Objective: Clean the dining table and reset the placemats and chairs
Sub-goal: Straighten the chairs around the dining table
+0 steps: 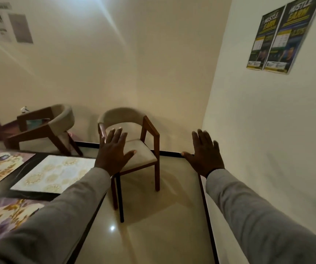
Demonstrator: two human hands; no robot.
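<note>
Both arms, in grey sleeves, reach forward over the floor with fingers spread wide and nothing in either palm. The left hand [113,153] is raised in front of a wooden armchair [134,149] with a beige padded seat and curved backrest, overlapping its left armrest and seat in the view; whether it touches the chair cannot be told. The right hand [205,155] is open in the air to the right of that chair, apart from it, near the white wall [267,140]. The chair stands on the glossy tiled floor [153,225] just off the far right corner of the dark dining table [39,195], turned towards the table. On the table at the left lie a cream placemat with gold medallions [54,173], a floral placemat [0,162] farther left, and another floral placemat [6,216] at the near edge. A second armchair [44,128] of the same kind stands farther left, tilted, with a small white item on its armrest too blurred to name. Two posters [281,35] hang on the right wall, and papers [8,27] on the far wall at upper left.
</note>
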